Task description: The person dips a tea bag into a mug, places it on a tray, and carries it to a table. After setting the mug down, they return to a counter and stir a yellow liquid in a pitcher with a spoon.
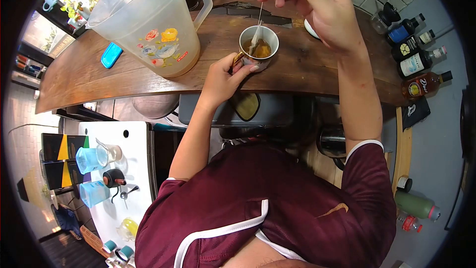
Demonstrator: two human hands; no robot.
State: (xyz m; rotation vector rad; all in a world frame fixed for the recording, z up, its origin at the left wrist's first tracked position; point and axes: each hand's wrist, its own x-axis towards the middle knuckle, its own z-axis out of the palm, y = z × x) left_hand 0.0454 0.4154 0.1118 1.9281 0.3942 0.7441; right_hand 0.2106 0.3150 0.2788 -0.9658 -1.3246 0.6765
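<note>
A white cup point(266, 63) with a gold handle stands on the wooden counter, with brown tea point(264, 49) inside. My left hand point(225, 79) is closed around its handle, the thumb lying along the cup's side. Above and to the right, my right hand point(315, 5) pinches the top of a tea bag's string. From it the tea bag point(256, 39) hangs down into the cup, its lower part in the tea. The tag end is mostly hidden by my fingers at the frame's top edge.
Left of the cup stands a large translucent plastic pitcher point(148, 30) with printed flowers. A blue lid-like object point(111, 55) lies beyond it. Several bottles point(415, 63) line the right side. A white side table point(136, 144) with blue pitchers is at lower left.
</note>
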